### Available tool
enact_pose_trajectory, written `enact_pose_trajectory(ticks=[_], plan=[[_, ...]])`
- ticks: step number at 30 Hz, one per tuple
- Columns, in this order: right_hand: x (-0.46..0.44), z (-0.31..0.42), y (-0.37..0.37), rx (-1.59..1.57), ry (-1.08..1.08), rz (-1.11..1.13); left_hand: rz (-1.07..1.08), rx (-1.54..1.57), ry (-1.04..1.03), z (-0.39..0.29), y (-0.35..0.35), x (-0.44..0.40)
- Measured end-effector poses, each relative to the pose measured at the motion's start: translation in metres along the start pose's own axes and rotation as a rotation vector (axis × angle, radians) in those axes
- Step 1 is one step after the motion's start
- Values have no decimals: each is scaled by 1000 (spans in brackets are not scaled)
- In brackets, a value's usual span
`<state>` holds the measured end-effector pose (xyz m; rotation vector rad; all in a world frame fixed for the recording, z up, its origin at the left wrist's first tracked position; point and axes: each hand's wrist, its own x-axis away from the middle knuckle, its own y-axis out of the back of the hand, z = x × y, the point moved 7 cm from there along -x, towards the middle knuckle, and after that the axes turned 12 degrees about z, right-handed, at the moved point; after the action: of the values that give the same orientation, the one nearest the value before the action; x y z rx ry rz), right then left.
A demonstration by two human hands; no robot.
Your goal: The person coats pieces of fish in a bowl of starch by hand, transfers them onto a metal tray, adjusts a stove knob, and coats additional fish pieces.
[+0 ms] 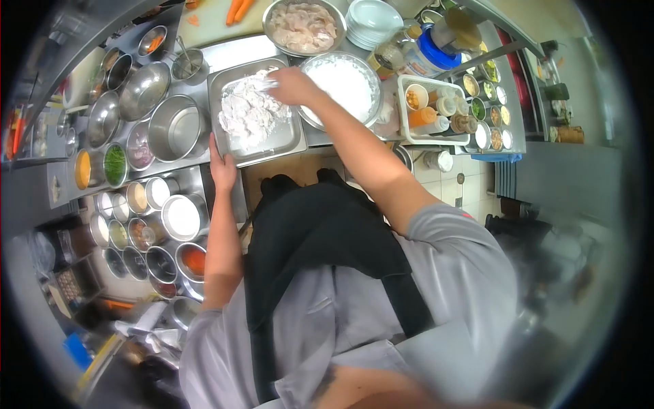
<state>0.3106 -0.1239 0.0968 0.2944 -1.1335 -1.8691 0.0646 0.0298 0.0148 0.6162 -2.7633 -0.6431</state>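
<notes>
A rectangular metal tray (289, 142) holds a heap of white, powder-coated pieces (248, 112). My right hand (291, 86) reaches over the tray's far right part. Its whitened fingers are closed on coated pieces at the edge of the heap, and the fingertips are partly blurred. At the tray's near left corner, my left hand (222, 169) grips the rim, with a finger along the outer side. To the right of the tray, under my right wrist, sits a metal bowl of white powder (344, 85). Behind is a bowl of sliced pale raw meat (303, 27).
An empty steel pot (178, 128) stands close left of the tray. White bowls (373, 22) are stacked at the back, near a blue-lidded tub (436, 51). A white basket (403, 112) holds sauce bottles on the right. Several ingredient containers (182, 217) fill the lower left.
</notes>
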Motion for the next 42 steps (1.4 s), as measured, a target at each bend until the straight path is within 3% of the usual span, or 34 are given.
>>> enact_pose_trajectory(ticks=[3, 5, 6, 9, 14, 16, 22, 27, 32, 34, 38, 42], plan=[[43, -46, 27, 172, -149, -1, -24, -43, -50, 9, 1, -2], [60, -119, -2, 290, -313, 198, -40, -51, -61, 11, 2, -2], [78, -122, -4, 330, -406, 344, -37, -63, -68, 10, 2, -2], [103, -116, -8, 363, -490, 272, -15, -42, -45, 9, 2, -2], [62, -181, -27, 240, -343, 130, 1, -60, -56, 5, 2, -2], [64, -170, -4, 181, -248, -13, 0, -78, -81, 5, 1, -4], [64, -152, 63, 169, -218, 8, -23, -91, -65, 7, 0, -3], [56, -148, 66, 196, -207, -5, 14, -3, 37, 3, 0, -1], [48, -155, 55, 171, -230, 19, -20, -65, -28, 7, 1, -2], [50, -159, 52, 59, -143, 31, -8, -43, -13, 10, -1, -3], [67, -119, 81, 151, -139, 42, -15, -47, -38, 10, 0, -3], [65, -122, 74, 110, -209, 62, -28, -74, -63, 6, 1, -3]])
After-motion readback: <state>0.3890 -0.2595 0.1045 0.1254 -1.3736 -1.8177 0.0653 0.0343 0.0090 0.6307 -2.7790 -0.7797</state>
